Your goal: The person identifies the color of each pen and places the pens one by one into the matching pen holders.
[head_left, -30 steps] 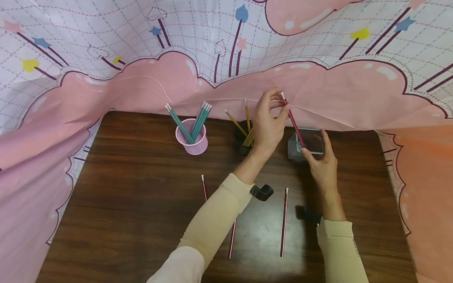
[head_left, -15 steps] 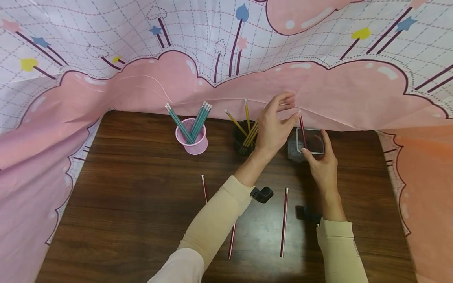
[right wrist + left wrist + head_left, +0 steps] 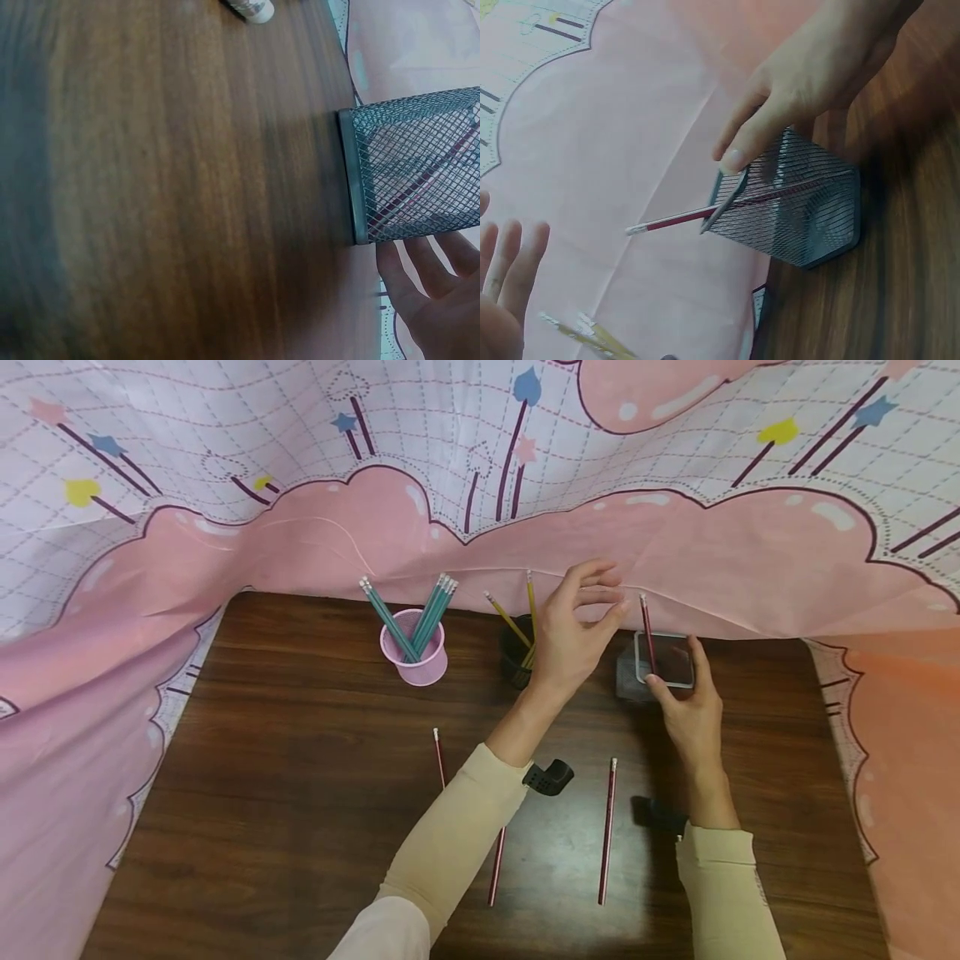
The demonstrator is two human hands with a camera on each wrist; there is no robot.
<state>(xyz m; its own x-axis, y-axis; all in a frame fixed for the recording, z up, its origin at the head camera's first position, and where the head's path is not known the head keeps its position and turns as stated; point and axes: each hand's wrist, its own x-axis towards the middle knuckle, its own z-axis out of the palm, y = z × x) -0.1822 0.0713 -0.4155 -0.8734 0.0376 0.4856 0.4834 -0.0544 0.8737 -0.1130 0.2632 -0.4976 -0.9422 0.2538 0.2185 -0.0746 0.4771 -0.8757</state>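
A square grey mesh pencil holder (image 3: 632, 683) stands at the back right, gripped at its rim between the thumb and fingers of my right hand (image 3: 693, 714). One red pencil (image 3: 648, 628) leans inside it, its white eraser end sticking up past the rim. In the left wrist view the pencil's (image 3: 676, 220) lower part shows through the mesh (image 3: 810, 210). My left hand (image 3: 572, 631) hovers to the left of the pencil, fingers spread and holding nothing. It partly hides a black cup (image 3: 513, 670) of yellow pencils (image 3: 507, 618).
A pink mesh cup (image 3: 423, 672) with several teal pencils (image 3: 431, 620) stands at the back left. On the wooden table, one red pencil (image 3: 608, 831) lies in front, and red pencil parts (image 3: 498, 868) show on both sides of my left sleeve (image 3: 457, 814). A patterned cloth (image 3: 337, 547) hangs behind.
My left hand has lowered the red pencil into the grey mesh holder, let go of it and drawn back slightly left. My right hand keeps its grip on the holder.
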